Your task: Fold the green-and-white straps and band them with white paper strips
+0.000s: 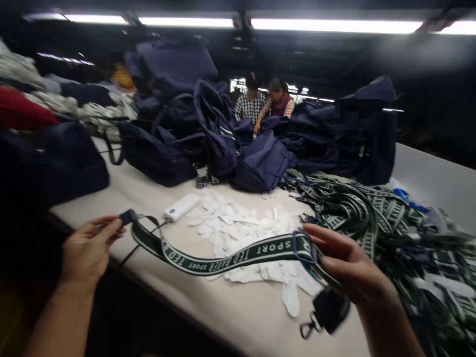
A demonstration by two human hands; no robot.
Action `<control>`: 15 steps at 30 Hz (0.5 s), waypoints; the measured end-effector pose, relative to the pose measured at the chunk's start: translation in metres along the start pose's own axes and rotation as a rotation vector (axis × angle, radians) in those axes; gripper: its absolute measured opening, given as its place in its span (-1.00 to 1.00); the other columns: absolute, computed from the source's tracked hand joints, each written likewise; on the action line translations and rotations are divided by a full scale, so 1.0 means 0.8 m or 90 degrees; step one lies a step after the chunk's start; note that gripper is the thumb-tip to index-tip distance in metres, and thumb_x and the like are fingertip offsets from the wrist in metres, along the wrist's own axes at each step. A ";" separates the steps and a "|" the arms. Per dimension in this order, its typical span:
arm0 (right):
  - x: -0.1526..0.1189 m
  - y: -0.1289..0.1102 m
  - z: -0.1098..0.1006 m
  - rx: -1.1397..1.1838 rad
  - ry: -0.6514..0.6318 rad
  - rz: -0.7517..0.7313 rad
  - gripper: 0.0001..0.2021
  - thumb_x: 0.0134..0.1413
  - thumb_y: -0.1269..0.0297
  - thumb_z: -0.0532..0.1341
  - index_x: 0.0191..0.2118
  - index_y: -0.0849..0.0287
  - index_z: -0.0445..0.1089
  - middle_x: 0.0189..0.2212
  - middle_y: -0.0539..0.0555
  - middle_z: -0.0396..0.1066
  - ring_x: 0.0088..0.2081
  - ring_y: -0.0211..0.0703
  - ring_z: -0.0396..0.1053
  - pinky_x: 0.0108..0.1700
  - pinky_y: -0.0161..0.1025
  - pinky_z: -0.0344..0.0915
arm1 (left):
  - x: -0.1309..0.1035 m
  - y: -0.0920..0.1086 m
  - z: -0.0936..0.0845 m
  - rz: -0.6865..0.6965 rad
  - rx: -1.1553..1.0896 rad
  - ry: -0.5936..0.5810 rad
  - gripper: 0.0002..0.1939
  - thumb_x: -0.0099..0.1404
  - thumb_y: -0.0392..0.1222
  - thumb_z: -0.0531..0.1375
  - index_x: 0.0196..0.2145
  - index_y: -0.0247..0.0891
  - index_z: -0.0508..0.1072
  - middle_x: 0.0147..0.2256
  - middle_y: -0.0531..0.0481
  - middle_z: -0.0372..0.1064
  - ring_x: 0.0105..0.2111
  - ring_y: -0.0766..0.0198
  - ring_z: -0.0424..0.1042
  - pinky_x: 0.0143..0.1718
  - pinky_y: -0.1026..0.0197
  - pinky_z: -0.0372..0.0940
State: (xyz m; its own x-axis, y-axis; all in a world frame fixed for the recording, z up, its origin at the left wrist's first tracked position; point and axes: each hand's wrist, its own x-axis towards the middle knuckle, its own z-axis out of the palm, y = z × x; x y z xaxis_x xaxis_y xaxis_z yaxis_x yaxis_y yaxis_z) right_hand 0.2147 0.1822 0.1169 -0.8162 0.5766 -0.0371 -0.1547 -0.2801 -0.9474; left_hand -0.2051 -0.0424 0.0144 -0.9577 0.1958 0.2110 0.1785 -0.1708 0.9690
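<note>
A: Item one?
B: Green woven strap [230, 258], white lettering, slung in the air between both hands above the table [156, 198]. Left hand [87, 250]: fingers pinched on the dark end tab. Right hand [347, 270]: fingers closed loosely around the strap near its buckle; a black clip [327, 312] dangles below.
A: Handling?
B: Probably light, limp, sags mid-span; the metal ends look like the firmest hold.
A: Surroundings?
B: White paper pieces [241, 233] under the strap; white power bank [182, 207] beside them; heap of matching straps [375, 223] to the right; navy bags [223, 144] behind. Two people [264, 104] at the far side, well apart.
</note>
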 end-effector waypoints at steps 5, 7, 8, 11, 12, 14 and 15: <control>0.000 -0.048 0.054 -0.021 0.048 -0.022 -0.51 -0.12 0.29 0.44 0.02 -0.08 0.50 -0.03 0.16 0.51 -0.14 0.10 0.53 -0.08 -0.08 0.48 | -0.013 -0.012 0.006 -0.007 0.170 -0.080 -0.74 -0.10 -0.08 0.36 -0.43 -0.27 0.55 -0.59 0.06 0.45 -0.61 0.24 0.41 -0.50 0.20 0.38; 0.017 -0.059 0.081 -0.009 -0.019 -0.035 -0.48 -0.08 0.31 0.42 0.08 -0.06 0.46 -0.02 0.15 0.50 -0.13 0.09 0.53 -0.06 -0.08 0.48 | -0.022 -0.011 0.002 -0.003 0.250 -0.107 -0.82 -0.13 -0.10 0.36 -0.53 -0.23 0.55 -0.57 0.00 0.47 -0.50 0.09 0.48 -0.33 0.05 0.43; 0.028 -0.063 0.094 0.004 -0.070 -0.043 -0.47 -0.06 0.33 0.41 0.10 -0.05 0.44 -0.03 0.14 0.51 -0.14 0.06 0.54 -0.07 -0.10 0.48 | -0.030 -0.007 -0.001 0.005 0.283 -0.109 -0.83 -0.14 -0.09 0.37 -0.55 -0.20 0.56 -0.48 -0.05 0.53 -0.37 0.00 0.52 -0.18 -0.03 0.42; 0.066 -0.067 0.135 0.048 -0.245 -0.078 -0.46 -0.01 0.38 0.38 0.14 -0.02 0.40 -0.07 0.10 0.53 -0.16 -0.06 0.55 -0.08 -0.20 0.47 | -0.067 0.027 -0.006 0.033 0.265 -0.211 -0.59 -0.02 0.11 0.37 -0.23 -0.13 0.61 0.02 -0.12 0.47 0.14 -0.16 0.32 0.20 -0.12 0.16; 0.078 -0.067 0.147 0.058 -0.297 -0.088 -0.46 0.01 0.39 0.37 0.15 -0.01 0.39 -0.07 0.08 0.54 -0.17 -0.09 0.55 -0.08 -0.23 0.46 | -0.083 0.042 -0.004 0.037 0.194 -0.312 -0.40 0.07 0.21 0.31 0.01 -0.13 0.52 0.15 -0.15 0.36 0.22 -0.14 0.21 0.25 -0.12 0.09; 0.098 -0.063 0.171 0.069 -0.377 -0.102 -0.46 0.03 0.42 0.35 0.16 0.01 0.37 -0.07 0.06 0.53 -0.16 -0.15 0.54 -0.06 -0.26 0.45 | -0.118 0.072 0.005 0.074 -0.009 -0.512 -0.04 0.06 0.41 0.23 0.28 -0.18 0.21 0.28 -0.23 0.14 0.29 -0.17 0.07 0.30 -0.13 0.00; 0.106 -0.061 0.181 0.069 -0.406 -0.106 -0.46 0.04 0.43 0.34 0.17 0.02 0.36 -0.06 0.05 0.53 -0.16 -0.17 0.53 -0.06 -0.27 0.44 | -0.134 0.085 0.013 0.101 -0.061 -0.525 0.05 0.02 0.41 0.26 0.33 -0.17 0.11 0.31 -0.22 0.09 0.31 -0.16 0.02 0.32 -0.10 -0.05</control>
State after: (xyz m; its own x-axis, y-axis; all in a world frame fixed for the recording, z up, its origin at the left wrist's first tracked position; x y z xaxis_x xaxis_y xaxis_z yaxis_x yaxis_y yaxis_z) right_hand 0.0726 0.1332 0.2063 -0.9408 0.0612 0.3334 -0.3349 -0.3213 -0.8858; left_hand -0.0880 -0.0650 0.0587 -0.4441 0.7984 0.4067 0.2416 -0.3304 0.9124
